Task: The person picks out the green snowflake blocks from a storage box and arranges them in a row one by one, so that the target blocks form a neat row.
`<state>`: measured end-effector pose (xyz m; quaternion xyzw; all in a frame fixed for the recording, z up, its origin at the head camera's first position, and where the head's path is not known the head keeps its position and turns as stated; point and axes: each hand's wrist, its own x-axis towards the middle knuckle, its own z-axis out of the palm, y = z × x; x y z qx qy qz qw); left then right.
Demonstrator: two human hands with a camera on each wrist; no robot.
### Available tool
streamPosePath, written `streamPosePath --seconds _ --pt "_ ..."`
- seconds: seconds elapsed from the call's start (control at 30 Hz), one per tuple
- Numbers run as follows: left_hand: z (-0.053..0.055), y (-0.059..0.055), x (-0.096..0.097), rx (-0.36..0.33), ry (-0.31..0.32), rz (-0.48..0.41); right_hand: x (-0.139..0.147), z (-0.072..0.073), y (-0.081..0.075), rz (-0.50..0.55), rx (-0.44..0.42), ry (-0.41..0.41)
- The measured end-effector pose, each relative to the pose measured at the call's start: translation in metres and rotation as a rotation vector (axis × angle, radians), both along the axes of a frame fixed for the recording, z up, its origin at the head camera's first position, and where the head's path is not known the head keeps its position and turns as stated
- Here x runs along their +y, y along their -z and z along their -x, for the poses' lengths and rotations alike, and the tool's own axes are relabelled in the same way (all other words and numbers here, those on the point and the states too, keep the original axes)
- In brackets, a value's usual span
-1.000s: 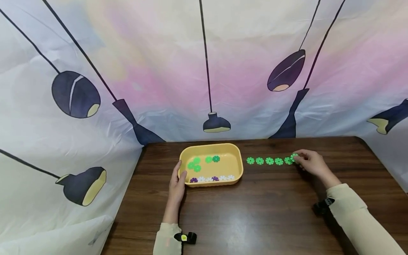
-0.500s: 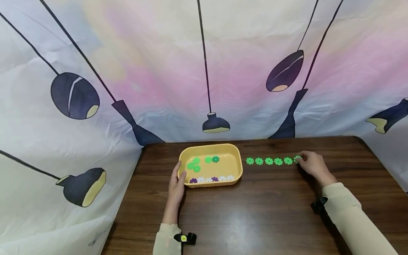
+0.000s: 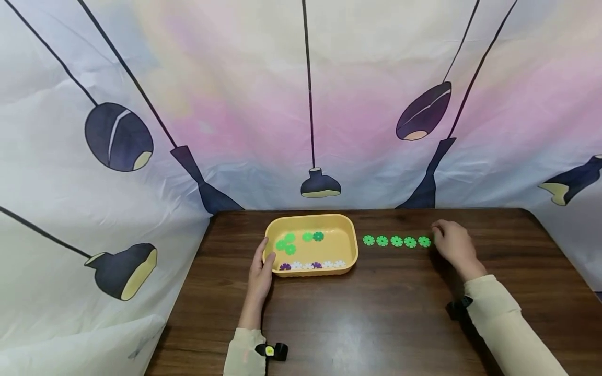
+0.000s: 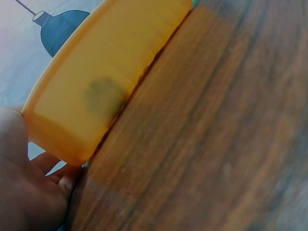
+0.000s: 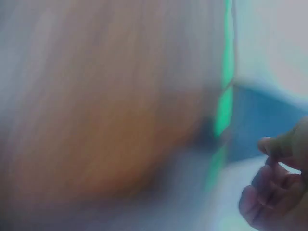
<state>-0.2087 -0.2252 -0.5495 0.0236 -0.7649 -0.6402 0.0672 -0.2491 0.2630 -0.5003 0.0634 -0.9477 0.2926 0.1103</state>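
Note:
In the head view, my left hand (image 3: 260, 271) grips the left end of a yellow plastic tray (image 3: 350, 261), thumb at the near corner and fingers along the side. The left wrist view has that hand (image 4: 33, 178) against the tray's end (image 4: 86, 72). Green flower-shaped plastic pieces (image 3: 396, 241) lie in a row to the tray's right. At the row's right end, my right hand (image 3: 453, 243) hovers with loosely curled fingers and hides the table beneath. Nothing shows between the fingers of the right hand (image 5: 276, 180) in the blurred right wrist view, beside the green row (image 5: 224, 113).
Inside the tray are several green flower pieces (image 3: 290, 249), with white pieces (image 3: 327, 265) and purple pieces (image 3: 285, 267) along its near wall. The dark wooden table (image 3: 357, 324) ends at a printed cloth backdrop (image 3: 254, 104).
The right hand placed a green flower piece at the row's right end, then let it go and shifted slightly left over it. The left hand and tray stayed put.

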Motion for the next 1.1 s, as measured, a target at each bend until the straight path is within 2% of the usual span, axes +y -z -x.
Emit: streamPosePath --seconds 0.13,0.23,0.33,0.43,0.5,0.57,0.63,0.77,0.97,1.1 --pt "0.003 0.000 -0.001 0.010 -0.005 -0.003 -0.071 0.008 -0.024 -0.007 0.116 -0.166" --pt "0.004 -0.001 -0.002 0.024 -0.012 -0.002 -0.134 0.019 -0.033 0.001 0.145 -0.322" --pt "0.003 0.000 -0.002 0.020 -0.007 0.003 -0.188 0.031 -0.029 -0.029 0.099 -0.446" --pt "0.001 0.001 -0.002 0.004 0.001 0.007 -0.222 0.037 -0.016 -0.119 -0.017 -0.486" --pt "0.000 0.001 -0.001 0.004 0.005 0.012 -0.235 0.038 -0.006 -0.222 -0.086 -0.470" --pt "0.000 0.001 -0.001 0.006 0.004 0.012 -0.242 0.039 0.002 -0.297 -0.121 -0.454" --pt "0.001 0.000 0.000 0.014 0.001 0.012 -0.244 0.040 0.006 -0.326 -0.134 -0.440" --pt "0.002 -0.004 0.000 0.021 -0.002 0.009 -0.245 0.042 0.004 -0.236 -0.131 -0.427" --pt "0.002 -0.003 0.001 -0.009 -0.004 0.018 -0.246 0.042 0.005 -0.083 -0.207 -0.414" --pt "0.002 -0.001 0.002 -0.040 -0.008 0.002 -0.246 0.042 0.006 -0.054 -0.267 -0.414"
